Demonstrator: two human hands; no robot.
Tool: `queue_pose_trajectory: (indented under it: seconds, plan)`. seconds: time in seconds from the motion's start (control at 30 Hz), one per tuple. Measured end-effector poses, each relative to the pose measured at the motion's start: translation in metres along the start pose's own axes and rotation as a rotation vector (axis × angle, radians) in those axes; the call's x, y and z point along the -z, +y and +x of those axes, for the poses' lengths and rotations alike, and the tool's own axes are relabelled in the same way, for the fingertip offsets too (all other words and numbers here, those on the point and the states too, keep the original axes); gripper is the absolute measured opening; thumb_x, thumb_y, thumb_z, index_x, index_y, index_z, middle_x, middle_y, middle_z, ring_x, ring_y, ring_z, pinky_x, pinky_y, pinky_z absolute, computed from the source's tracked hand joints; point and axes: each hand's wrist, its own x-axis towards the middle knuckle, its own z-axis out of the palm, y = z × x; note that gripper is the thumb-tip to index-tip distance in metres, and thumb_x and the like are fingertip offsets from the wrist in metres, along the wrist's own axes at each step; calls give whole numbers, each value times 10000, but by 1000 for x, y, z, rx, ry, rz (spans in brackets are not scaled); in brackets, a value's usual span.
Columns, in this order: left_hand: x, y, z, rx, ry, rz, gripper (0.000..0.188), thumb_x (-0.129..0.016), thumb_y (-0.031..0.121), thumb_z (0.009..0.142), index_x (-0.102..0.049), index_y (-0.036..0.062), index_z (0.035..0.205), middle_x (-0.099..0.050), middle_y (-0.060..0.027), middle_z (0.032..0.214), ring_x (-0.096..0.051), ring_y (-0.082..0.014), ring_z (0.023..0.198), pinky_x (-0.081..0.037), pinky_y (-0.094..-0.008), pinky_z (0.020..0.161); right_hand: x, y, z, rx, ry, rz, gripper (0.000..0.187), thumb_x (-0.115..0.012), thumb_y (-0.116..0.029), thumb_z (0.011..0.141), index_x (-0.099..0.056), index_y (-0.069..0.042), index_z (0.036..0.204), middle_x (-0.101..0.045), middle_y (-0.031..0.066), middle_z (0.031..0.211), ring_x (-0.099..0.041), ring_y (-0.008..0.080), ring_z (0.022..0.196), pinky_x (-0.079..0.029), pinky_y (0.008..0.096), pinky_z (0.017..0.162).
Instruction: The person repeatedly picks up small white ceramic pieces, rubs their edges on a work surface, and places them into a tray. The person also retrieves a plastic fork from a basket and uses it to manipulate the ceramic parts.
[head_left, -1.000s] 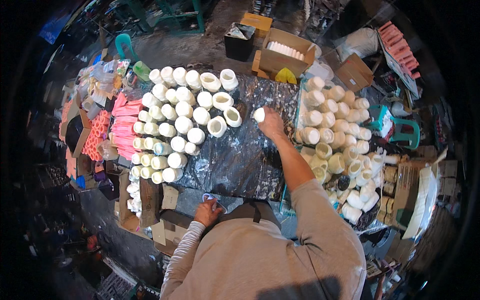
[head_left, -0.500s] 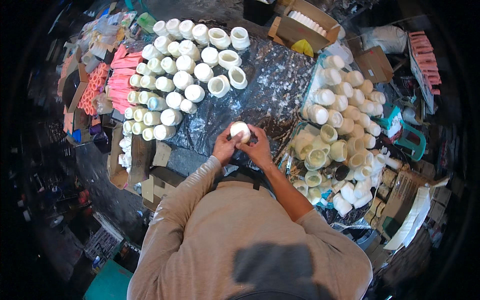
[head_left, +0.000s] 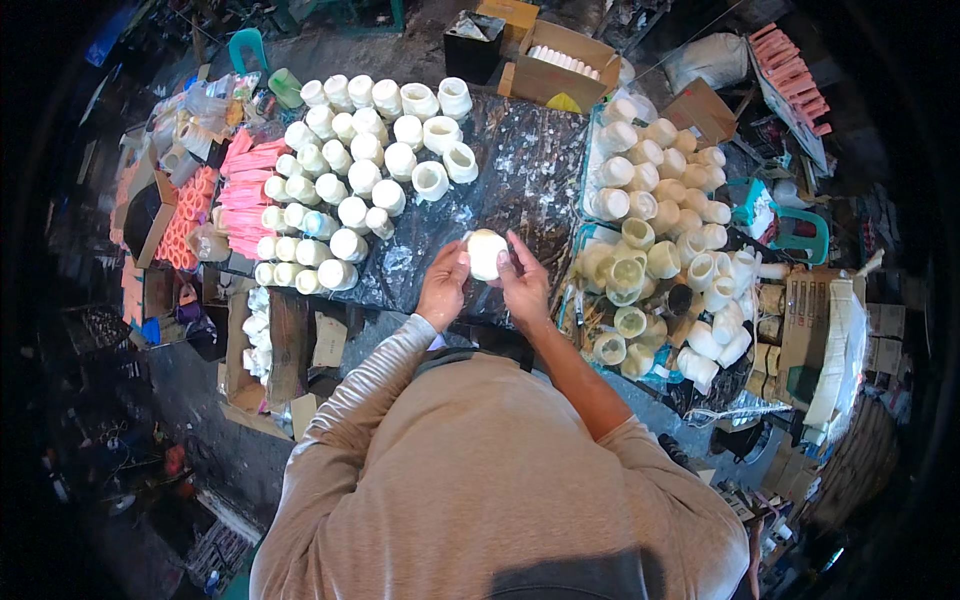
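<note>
Between my hands, above the near edge of a dark plastic-covered table [head_left: 520, 150], is a rounded cream-white piece [head_left: 486, 254] that looks like the pot-shaped pieces nearby. My left hand [head_left: 442, 287] grips its left side, thumb toward me. On the opposite side, my right hand [head_left: 526, 286] holds it with the thumb pressed against the near face. Rows of cream-white pot-shaped pieces [head_left: 364, 178] stand on the table to the left, a few at the far end showing open hollow mouths. The underside of the held piece is hidden.
To the right are clustered cream pots [head_left: 645, 178], with translucent yellowish cups [head_left: 626, 280] nearer. Pink bundles [head_left: 250, 190] lie beyond the left rows. A cardboard box of white sticks [head_left: 565, 65] stands at the far end. Another box [head_left: 255, 350] holds white pieces at lower left.
The view has shifted. My hands have spread slightly apart around the held piece, which now shows more of its surface. My right thumb has moved onto its near side.
</note>
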Motion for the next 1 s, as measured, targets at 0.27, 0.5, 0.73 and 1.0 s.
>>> queue_pose_trajectory:
  seconds: [0.27,0.5,0.73,1.0]
  plan:
    - [17,5,-34,-28,16,-201,332,-611,264,1061,-723,13,1246,-591,-12,1369,-598,-68,863,-481,-234,660,-27,7,-32,229,48,-51,392,-744,-150,978,-680,7,1332,-700,80,1159,-632,140,981,-516,292,869]
    - [37,-9,-48,13,33,-461,344,-596,269,1075,-768,-28,1058,-683,-43,1085,-602,-102,861,-494,-269,712,-47,36,-62,17,78,398,254,-720,-201,1000,-730,35,1095,-726,40,979,-633,114,816,-492,253,715]
    - [40,-10,-54,210,185,-780,372,-499,265,1113,-665,-55,1205,-725,-118,1133,-683,-202,1004,-533,-351,916,-69,39,-62,308,339,-589,271,-645,-241,1036,-699,15,964,-711,126,833,-643,230,741,-503,393,701]
    - [45,-23,-27,221,287,-967,210,-592,220,1074,-643,16,1076,-703,-84,1016,-690,-202,891,-573,-370,862,-63,45,-37,-4,306,-402,338,-490,-228,1114,-651,15,943,-617,53,764,-506,114,689,-464,360,653]
